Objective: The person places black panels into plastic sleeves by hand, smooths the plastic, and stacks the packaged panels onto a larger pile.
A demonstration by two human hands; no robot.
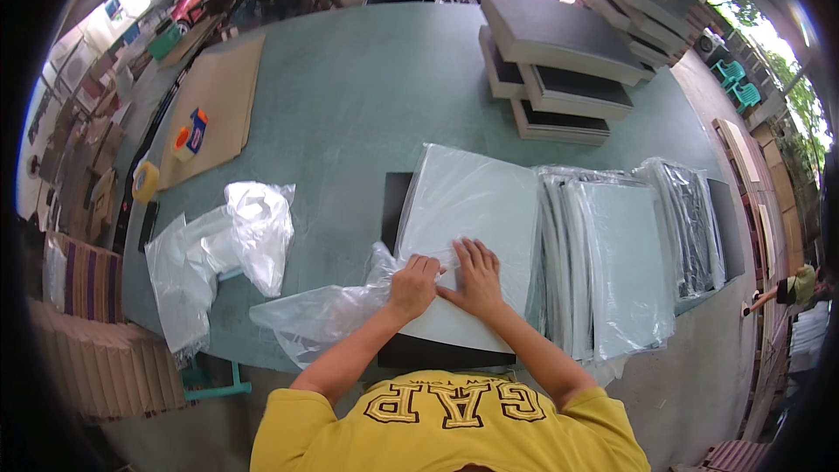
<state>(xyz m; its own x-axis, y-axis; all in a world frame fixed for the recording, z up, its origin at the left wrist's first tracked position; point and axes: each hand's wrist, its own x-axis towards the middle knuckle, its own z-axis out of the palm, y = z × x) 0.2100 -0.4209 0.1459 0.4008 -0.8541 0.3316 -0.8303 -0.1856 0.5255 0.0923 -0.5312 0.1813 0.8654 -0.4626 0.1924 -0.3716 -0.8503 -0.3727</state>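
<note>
Both hands work together: my left hand pinches the clear plastic bag, my right hand lies flat, fingers spread, on the pale panel at the table's near edge. Risk: thin film tearing on a corner; panel sliding toward the bagged stack.

Flat pale board on table, seemingly half-sleeved in clear plastic bag

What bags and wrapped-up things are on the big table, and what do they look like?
Wrapped flat panel: under both hands, clear film, pale.
Wrapped panel stack: right of it, shiny clear plastic.
Loose plastic bags: left, crumpled, see-through white.
Tape rolls: far left, yellow, orange.
</note>
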